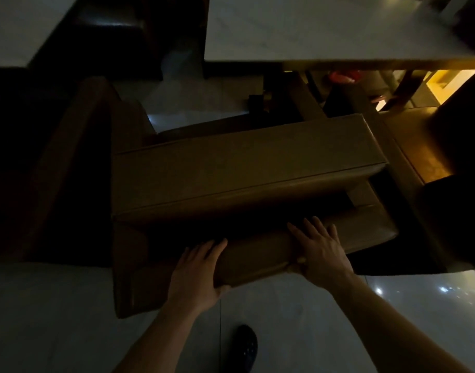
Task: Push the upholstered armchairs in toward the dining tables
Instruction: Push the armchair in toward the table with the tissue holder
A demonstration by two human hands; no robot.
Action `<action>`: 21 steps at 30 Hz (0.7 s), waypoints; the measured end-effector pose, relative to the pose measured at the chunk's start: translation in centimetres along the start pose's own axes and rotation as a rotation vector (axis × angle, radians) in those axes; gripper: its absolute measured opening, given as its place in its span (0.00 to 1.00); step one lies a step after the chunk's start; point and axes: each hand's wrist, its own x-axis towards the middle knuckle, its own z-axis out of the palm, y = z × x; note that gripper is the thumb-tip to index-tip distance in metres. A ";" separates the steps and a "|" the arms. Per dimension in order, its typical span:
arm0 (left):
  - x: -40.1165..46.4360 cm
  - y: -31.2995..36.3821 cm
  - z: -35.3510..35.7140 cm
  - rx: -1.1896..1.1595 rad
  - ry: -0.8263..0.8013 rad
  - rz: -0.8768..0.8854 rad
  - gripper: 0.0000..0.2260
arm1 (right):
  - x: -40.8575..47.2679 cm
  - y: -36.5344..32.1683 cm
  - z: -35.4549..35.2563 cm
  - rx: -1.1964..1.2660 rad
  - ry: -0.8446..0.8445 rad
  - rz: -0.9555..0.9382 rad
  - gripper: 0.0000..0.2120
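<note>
A brown upholstered armchair (244,170) stands right below me, its back toward me, in dim light. My left hand (196,273) grips the top rail of the chair's back near its middle, thumb under the edge. My right hand (320,251) clasps the same rail a little further right, fingers spread over the top. Beyond the chair is a pale dining table (311,30), with its near edge just past the chair's front. The chair's seat is mostly hidden by its thick back cushion.
A second brown armchair (408,146) stands close on the right, a dark one (42,162) on the left. Another pale table (12,25) is at the top left. My dark shoe (247,345) rests on the glossy tiled floor (56,319).
</note>
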 end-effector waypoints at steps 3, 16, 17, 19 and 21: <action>-1.6 -0.8 0.7 0.002 0.024 0.019 0.45 | -1.5 -1.1 1.0 0.003 0.008 0.007 0.50; -11.2 -4.4 3.1 0.006 0.016 0.044 0.44 | -10.7 -7.5 5.9 0.015 -0.014 0.067 0.51; -12.0 -4.8 3.1 0.014 0.024 0.023 0.44 | -11.4 -8.0 6.5 0.029 -0.016 0.067 0.51; -13.5 -5.4 3.3 0.026 0.063 -0.045 0.43 | -12.6 -8.5 7.6 0.048 -0.013 0.070 0.51; -14.3 -5.9 3.3 0.031 0.076 -0.103 0.43 | -13.2 -8.9 8.2 0.064 -0.011 0.070 0.50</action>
